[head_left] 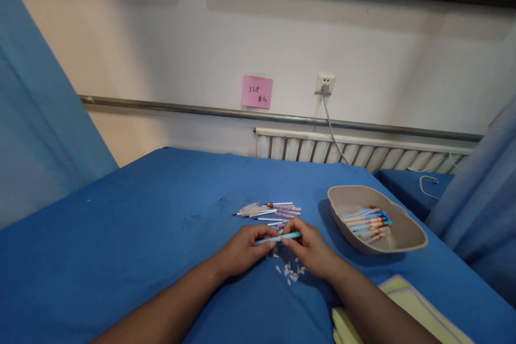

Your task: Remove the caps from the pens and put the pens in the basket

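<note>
Blue cloth (141, 236) below; my left fingers (263, 230), right fingers (298, 225) both clamped on light-blue pen (269, 239), small white pieces (293, 278) nearby.

I've got a handwritten pink note (257, 91) on the wall (181, 54) ahead, socket (329, 81) to its R w/ grey cord (331, 128) plugged in, metal rail (181, 109) below, radiator (306, 149) under that; blue curtain (40, 102) on my L, yellow cloth (419, 309) nr me, btm R.
</note>
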`<state>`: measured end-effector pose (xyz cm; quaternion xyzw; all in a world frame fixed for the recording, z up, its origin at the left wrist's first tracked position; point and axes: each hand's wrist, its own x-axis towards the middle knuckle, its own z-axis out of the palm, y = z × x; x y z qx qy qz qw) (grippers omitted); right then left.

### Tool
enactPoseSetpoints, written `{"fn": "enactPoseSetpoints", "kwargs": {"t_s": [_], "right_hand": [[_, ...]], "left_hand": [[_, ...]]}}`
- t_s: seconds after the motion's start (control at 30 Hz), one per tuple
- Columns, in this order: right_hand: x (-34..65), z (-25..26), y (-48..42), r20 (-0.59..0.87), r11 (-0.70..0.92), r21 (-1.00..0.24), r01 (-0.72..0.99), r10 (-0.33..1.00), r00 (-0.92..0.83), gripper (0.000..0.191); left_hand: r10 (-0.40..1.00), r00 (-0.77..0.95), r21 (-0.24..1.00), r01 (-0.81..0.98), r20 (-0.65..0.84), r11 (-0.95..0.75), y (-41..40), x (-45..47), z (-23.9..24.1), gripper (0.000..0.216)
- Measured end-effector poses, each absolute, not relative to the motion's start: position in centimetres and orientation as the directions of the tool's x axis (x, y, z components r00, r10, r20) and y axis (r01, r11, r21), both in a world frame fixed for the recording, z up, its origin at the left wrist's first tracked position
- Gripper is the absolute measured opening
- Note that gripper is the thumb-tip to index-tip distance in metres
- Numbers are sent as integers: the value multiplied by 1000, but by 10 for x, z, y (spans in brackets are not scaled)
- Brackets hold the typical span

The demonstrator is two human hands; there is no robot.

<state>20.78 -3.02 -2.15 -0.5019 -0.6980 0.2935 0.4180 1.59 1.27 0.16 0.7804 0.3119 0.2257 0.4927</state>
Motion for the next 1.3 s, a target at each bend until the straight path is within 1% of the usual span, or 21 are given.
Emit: {"fn": "enactPoseSetpoints", "kwargs": {"t_s": [0.07,0.17,0.2,0.3,0.33,0.43,0.57,0.6,0.7,0.73,0.83,0.87,1.0,1.03,1.13,1.17,1.27,1.3], "right_hand": [[208,-21,-30,298,335,-803,494,942,-155,13],[209,-22,-30,270,321,-770,551,947,-174,26],[209,-22,-30,255,313,-777,545,950,-182,27],[208,-23,-31,259,306,-832,462,952,-165,15],[207,-23,-31,270,313,-842,440,950,-158,14],[207,-22,-32,278,324,-825,464,946,-167,10],[208,-21,-31,248,309,-777,548,951,-185,28],[208,-21,-31,250,310,-778,547,951,-184,29],[207,-21,-32,270,316,-815,487,949,-164,15],[206,-22,-32,278,322,-821,471,947,-162,14],[206,-21,-32,302,349,-798,491,937,-176,8],[207,-21,-32,302,354,-784,511,935,-184,10],[209,-20,-31,267,341,-743,576,940,-212,29],[209,-21,-31,261,334,-750,571,943,-208,28],[207,-23,-31,267,318,-804,502,948,-173,13],[206,-23,-31,276,323,-812,486,946,-167,13],[206,-22,-32,303,349,-785,511,937,-174,7],[207,-22,-32,305,354,-766,537,935,-181,9]], "left_hand": [[709,703,901,273,53,-338,13,16,1,20],[707,704,886,281,71,-368,12,16,1,21],[706,705,885,280,73,-371,12,16,1,21],[701,711,893,274,61,-356,12,16,2,20],[701,711,895,273,59,-353,12,16,2,19],[703,709,892,280,58,-356,12,16,3,18],[701,711,894,277,56,-353,11,17,2,20],[699,713,894,275,59,-355,12,17,2,20],[700,712,885,287,59,-367,12,17,1,19],[700,711,881,294,59,-372,13,16,1,18],[694,716,869,296,74,-398,14,16,1,18],[690,720,866,292,80,-405,14,16,1,18],[682,726,868,278,91,-412,13,16,0,19],[682,726,867,280,90,-413,13,16,0,19],[687,723,856,307,74,-415,13,16,1,18],[692,719,853,316,70,-415,13,16,1,18],[698,713,853,321,69,-412,13,16,1,17],[696,714,856,313,74,-412,12,16,2,17]]}}
